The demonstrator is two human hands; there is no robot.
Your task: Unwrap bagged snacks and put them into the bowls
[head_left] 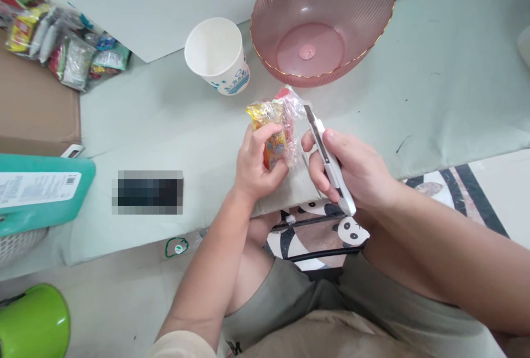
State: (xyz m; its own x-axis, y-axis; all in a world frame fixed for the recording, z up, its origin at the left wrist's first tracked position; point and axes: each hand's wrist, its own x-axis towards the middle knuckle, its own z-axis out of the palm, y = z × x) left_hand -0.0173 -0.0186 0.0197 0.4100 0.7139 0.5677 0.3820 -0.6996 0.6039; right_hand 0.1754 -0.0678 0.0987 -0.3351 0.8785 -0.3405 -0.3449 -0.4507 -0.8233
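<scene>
Clear crinkled plastic: a snack packet (276,126), yellow and red print, held upright just over the near edge of the table (434,87). Left hand (257,165) closed around its lower half, thumb across the front. Right hand (351,167) wrapped around a white utility knife (329,162), blade out, tip just beside the packet's upper right corner. Behind the packet: white paper cup (216,53), lying tilted; pink ribbed bowl (321,19) toward the far edge. Far left corner: a bag of assorted snack packets (62,43). Left edge: teal board (41,192).
</scene>
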